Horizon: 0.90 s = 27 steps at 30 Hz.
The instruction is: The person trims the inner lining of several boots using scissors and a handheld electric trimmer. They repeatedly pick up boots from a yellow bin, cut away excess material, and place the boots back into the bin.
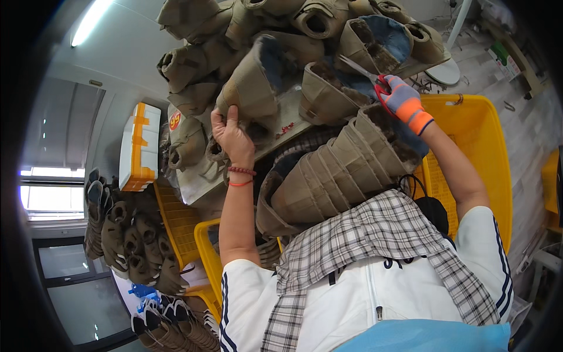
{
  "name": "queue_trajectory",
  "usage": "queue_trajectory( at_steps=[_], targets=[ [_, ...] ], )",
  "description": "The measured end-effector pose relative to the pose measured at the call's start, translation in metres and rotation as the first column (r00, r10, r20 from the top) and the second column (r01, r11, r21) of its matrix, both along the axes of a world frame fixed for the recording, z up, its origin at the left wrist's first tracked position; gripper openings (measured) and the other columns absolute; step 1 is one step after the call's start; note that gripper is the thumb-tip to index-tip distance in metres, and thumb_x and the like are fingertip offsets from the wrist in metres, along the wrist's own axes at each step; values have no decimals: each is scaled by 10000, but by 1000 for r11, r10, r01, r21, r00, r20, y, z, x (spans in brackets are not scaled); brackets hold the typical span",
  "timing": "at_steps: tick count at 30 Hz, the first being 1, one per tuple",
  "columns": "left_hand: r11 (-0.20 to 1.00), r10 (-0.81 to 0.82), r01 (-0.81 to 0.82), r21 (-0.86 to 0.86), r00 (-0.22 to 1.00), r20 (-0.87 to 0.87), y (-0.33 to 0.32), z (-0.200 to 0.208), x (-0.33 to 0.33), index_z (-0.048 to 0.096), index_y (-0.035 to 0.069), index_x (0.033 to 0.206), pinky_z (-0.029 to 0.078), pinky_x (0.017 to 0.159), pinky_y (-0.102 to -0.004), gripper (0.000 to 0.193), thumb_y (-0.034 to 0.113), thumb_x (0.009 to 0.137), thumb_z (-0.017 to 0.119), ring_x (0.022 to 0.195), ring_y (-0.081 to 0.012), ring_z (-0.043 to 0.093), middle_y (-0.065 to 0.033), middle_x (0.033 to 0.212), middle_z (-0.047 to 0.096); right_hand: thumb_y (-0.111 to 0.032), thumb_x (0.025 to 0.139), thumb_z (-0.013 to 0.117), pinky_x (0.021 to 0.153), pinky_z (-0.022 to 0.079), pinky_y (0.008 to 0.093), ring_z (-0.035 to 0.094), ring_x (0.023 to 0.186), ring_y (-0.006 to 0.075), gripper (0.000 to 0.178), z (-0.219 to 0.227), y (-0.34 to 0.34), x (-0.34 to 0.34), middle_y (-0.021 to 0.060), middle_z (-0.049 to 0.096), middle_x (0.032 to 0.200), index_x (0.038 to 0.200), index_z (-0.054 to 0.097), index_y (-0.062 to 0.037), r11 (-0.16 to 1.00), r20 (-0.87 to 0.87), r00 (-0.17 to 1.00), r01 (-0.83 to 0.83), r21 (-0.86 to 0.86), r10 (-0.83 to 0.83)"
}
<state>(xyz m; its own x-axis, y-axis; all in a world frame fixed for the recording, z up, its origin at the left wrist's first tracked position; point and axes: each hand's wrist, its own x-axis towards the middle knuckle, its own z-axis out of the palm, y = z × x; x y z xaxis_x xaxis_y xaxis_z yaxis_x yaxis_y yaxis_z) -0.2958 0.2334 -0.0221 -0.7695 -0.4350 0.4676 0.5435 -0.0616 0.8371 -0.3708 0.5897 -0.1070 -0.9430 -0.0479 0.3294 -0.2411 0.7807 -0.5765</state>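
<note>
My left hand point(233, 134), bare with beaded bracelets at the wrist, pinches the lower edge of a khaki boot upper point(247, 85) with a dark blue lining. My right hand point(406, 104), in a grey and orange glove, grips a pair of red-handled scissors point(382, 91). Their blades point up and left, slightly parted, in front of another boot upper. Across my lap lies a long nested stack of khaki boot uppers point(334, 176) with brown fleece inside. Between my hands, one more boot upper point(322, 97) rests on the worktable point(202, 176).
Many rolled boot uppers point(316, 22) are heaped on the table's far side. A yellow crate point(484, 141) stands at my right, and another yellow crate point(205, 249) at my left. A white foam box point(139, 146) with orange tape and several stacks of uppers point(141, 234) are farther left.
</note>
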Motion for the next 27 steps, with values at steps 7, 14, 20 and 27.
queue_trajectory(
  at_steps=[7, 14, 20, 27],
  targets=[
    [945, -107, 201, -256, 935, 338, -8, -18, 2, 540, -18, 1119, 431, 856, -260, 303, 0, 821, 593, 947, -141, 561, -56, 1100, 568, -398, 770, 659, 756, 472, 351, 606, 905, 315, 436, 13, 3, 2, 133, 644, 970, 1046, 594, -67, 998, 128, 991, -13, -59, 21],
    [820, -72, 297, -490, 902, 427, -43, -10, 36, 595, 1, 1090, 449, 813, -244, 278, -11, 814, 560, 898, -112, 567, -43, 1029, 608, -457, 733, 696, 748, 467, 345, 622, 844, 284, 531, -9, 25, -1, 150, 652, 911, 1027, 586, -29, 992, 167, 985, 55, -116, -36],
    [128, 797, -524, -842, 560, -227, -137, -51, 71, 613, 30, 851, 429, 753, -365, 140, 17, 736, 533, 820, -261, 513, -108, 850, 531, -439, 740, 703, 752, 460, 321, 617, 837, 268, 536, -26, 45, 12, 153, 644, 922, 1054, 582, -21, 983, 123, 992, 56, -176, -35],
    [-16, 556, -293, -956, 792, -252, -100, -39, 83, 647, 94, 902, 270, 1014, -417, 248, 276, 741, 699, 1235, -329, 354, -146, 1302, 441, -314, 789, 696, 763, 446, 287, 595, 843, 196, 423, -34, 51, 29, 131, 643, 928, 1052, 582, -2, 953, 108, 994, 29, -302, 4]
  ],
)
